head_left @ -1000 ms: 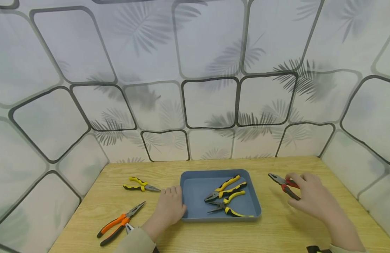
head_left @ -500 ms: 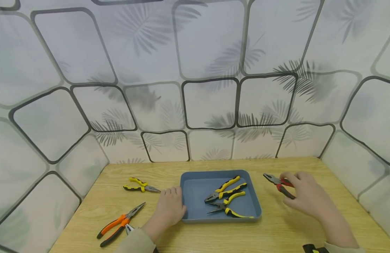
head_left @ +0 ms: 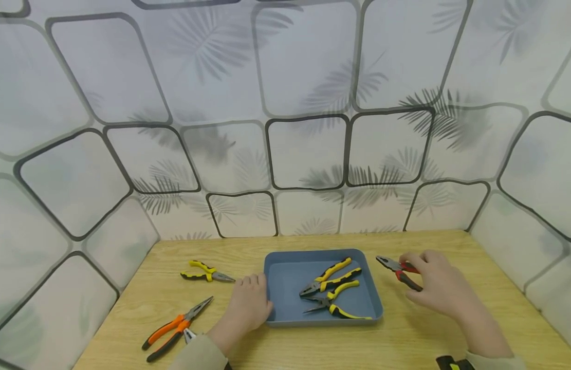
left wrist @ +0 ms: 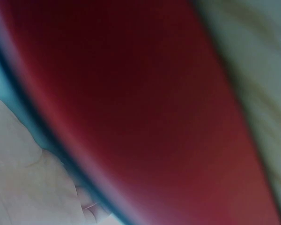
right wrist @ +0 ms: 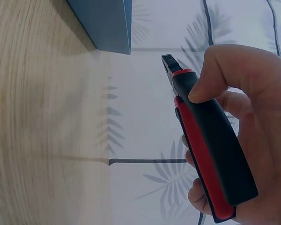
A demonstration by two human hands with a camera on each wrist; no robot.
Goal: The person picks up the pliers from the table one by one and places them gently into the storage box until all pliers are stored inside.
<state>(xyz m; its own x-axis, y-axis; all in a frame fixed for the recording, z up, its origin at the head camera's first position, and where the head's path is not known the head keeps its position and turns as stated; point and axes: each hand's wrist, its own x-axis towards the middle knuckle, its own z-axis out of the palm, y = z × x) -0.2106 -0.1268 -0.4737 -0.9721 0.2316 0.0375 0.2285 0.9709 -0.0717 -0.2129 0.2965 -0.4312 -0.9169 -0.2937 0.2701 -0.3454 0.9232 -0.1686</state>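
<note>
My right hand [head_left: 435, 282] grips combination pliers [head_left: 398, 271] by their red and black handles, above the table just right of the blue tray [head_left: 285, 322]. In the right wrist view, the thumb presses on the upper handle of these pliers [right wrist: 215, 140]. My left hand [head_left: 249, 302] holds the tray's left edge, thumb at the rim. Inside the tray lie two yellow and black pliers: combination pliers [head_left: 331, 277] and long-nose pliers [head_left: 332, 300]. A large blurred red shape [left wrist: 131, 103] fills the left wrist view, hiding most of the left hand [left wrist: 33, 183].
Yellow and black long-nose pliers [head_left: 208, 272] lie left of the tray. Orange and black long-nose pliers [head_left: 181, 324] are nearer the front. Metal plier jaws [head_left: 189, 335] stick out beside the left sleeve [head_left: 199, 354]. A patterned cloth wall [head_left: 308, 210] encloses the wooden table [head_left: 322, 347].
My right hand has moved left with the combination pliers, bringing their tips close to the tray's right wall. The left hand and the tray stay where they were.
</note>
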